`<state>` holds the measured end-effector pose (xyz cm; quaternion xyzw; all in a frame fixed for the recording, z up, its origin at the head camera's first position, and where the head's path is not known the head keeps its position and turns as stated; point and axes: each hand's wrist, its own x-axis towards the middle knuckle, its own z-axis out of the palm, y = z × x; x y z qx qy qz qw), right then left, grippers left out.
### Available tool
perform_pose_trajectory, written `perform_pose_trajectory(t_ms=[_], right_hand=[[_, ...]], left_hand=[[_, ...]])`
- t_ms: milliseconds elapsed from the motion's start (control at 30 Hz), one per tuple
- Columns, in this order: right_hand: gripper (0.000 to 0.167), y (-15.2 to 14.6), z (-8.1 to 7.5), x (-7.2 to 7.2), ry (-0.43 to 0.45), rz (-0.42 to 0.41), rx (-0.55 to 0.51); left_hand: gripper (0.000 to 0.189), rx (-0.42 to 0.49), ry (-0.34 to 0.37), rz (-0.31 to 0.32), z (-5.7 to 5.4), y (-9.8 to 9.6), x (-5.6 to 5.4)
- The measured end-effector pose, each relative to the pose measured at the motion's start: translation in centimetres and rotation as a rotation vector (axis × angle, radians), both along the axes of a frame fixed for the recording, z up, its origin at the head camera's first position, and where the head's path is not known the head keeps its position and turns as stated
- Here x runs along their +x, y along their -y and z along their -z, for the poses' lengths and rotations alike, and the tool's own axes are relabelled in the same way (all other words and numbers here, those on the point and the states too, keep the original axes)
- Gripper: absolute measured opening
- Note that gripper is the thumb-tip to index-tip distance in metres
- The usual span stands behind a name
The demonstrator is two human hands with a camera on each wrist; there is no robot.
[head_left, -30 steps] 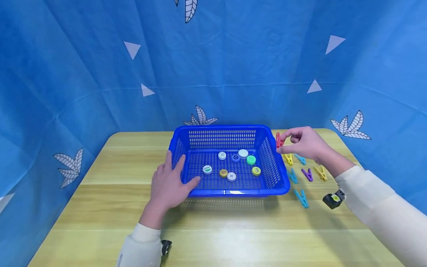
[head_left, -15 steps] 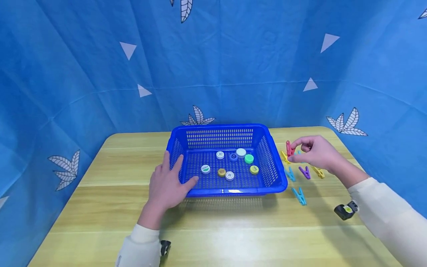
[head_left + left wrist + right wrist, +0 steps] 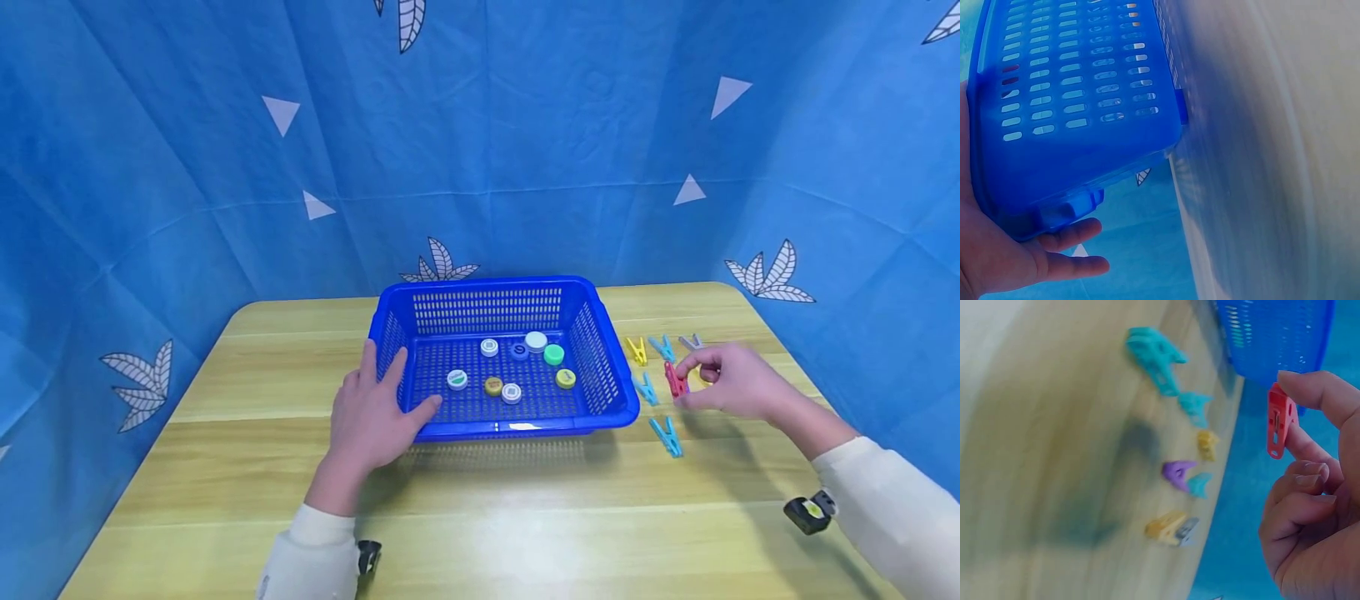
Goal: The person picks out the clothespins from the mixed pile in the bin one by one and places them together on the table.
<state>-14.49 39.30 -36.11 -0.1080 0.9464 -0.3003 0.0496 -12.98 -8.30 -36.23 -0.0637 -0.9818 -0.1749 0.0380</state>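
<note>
The right hand pinches a red clothespin between thumb and index finger, above the table to the right of the blue basket. In the right wrist view the clothespin hangs clear of the table, with the other fingers curled toward the palm. At the basket's left front corner the left hand rests on the rim, fingers spread and mostly straight. The left wrist view shows two extended fingers beside the basket corner. Inside the basket lie several bottle caps, among them a green one.
Several clothespins lie right of the basket: a blue one in front, a yellow one and another blue one behind, and a grey one. The right hand partly covers others. A blue curtain hangs behind the wooden table.
The right hand has carried the red clothespin from beside the basket's right rim rightward and nearer the person, over the other clothespins. The left hand has stayed on the basket; the view has shifted slightly.
</note>
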Motion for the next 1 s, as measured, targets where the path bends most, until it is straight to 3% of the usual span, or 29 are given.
perform_pose_trajectory(t_ms=[300, 533, 733, 1000], right_hand=[[0.027, -1.8, 2.1, 1.1, 0.127, -0.014, 0.065], [0.026, -2.1, 3.3, 1.6, 0.142, -0.022, 0.126], [0.032, -2.3, 3.8, 1.8, 0.184, -0.017, 0.112], [0.033, -2.5, 4.3, 2.2, 0.165, -0.022, 0.134]], left_hand=[[0.09, -0.007, -0.005, 0.0, 0.0, 0.1, 0.0], [0.09, -0.002, -0.005, 0.001, -0.1, 0.1, 0.0], [0.09, -0.006, 0.008, 0.0, -0.1, 0.0, -0.1], [0.09, -0.012, 0.01, 0.001, 0.1, 0.0, -0.1]])
